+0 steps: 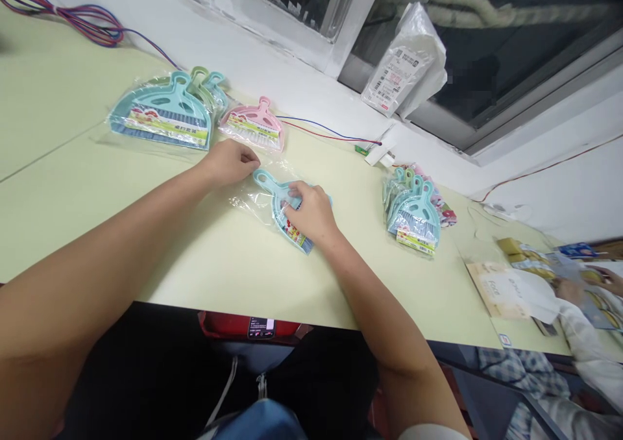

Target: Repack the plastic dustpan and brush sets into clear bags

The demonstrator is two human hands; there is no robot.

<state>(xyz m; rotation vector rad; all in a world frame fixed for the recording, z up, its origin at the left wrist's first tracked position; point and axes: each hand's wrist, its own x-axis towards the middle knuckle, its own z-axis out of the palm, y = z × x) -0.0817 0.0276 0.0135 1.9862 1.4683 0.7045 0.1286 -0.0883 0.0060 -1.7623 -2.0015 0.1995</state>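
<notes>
A light-blue mini dustpan and brush set (275,183) lies on the table in front of me, its handle toward the upper left and its blue bristles toward the lower right. Around the handle end spreads a clear plastic bag (250,200). My left hand (231,162) has its fingertips pinched at the bag's edge, just beside the handle. Over the set, my right hand (311,213) grips it with thumb and fingers, hiding part of the pan and its printed card. A bagged pink set (265,119) sits just beyond my left hand.
Larger bagged dustpan sets (160,109) stand at the back left, near bundled red and blue cables (92,28). To the right is a stack of bagged blue sets (416,213). A white package (399,70) leans by the window. A co-worker's hand (569,291) is at far right.
</notes>
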